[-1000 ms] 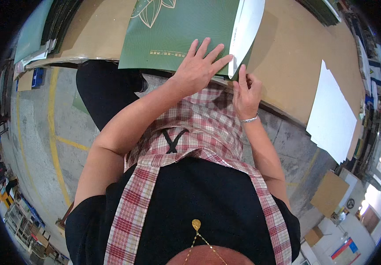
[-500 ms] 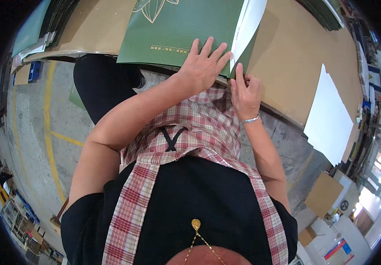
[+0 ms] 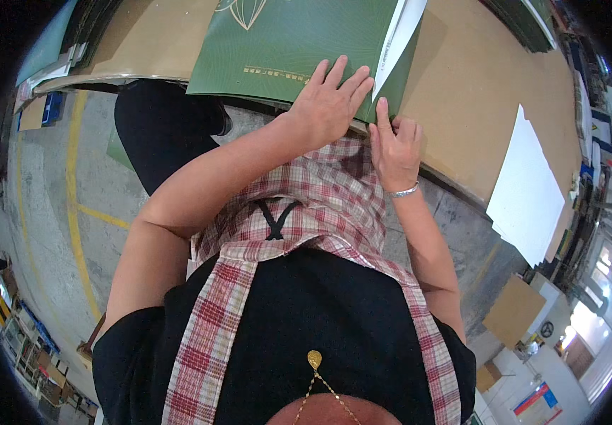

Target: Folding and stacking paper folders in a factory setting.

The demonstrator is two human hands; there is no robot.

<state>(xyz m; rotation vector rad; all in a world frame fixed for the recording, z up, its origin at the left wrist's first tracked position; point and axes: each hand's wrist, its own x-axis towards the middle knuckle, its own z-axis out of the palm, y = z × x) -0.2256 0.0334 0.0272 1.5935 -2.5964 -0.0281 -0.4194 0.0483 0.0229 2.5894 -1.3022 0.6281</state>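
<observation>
A green printed folder (image 3: 306, 42) with gold line art lies at the near edge of the table, its lower edge slightly over it. My left hand (image 3: 328, 103) rests flat on the cover near the lower right corner, fingers spread. At that corner my right hand (image 3: 396, 152) pinches the folder's green edge, thumb on top and the other fingers curled, partly hidden. Along the folder's right side a white strip (image 3: 396, 49) with small print stands up, tapering to a point near my right thumb. Right of it shows a green flap (image 3: 405, 78).
White sheets (image 3: 529, 188) lie over the table's right edge. Stacks of green covers stand at the far left (image 3: 90, 35) and far right (image 3: 522, 25) of the brown tabletop (image 3: 476, 92). Below is a grey floor (image 3: 43, 184) with yellow lines.
The lower end of the white strip has drawn upward and narrowed, so more green shows at the corner. My right thumb has moved slightly up. My left hand stays flat on the cover.
</observation>
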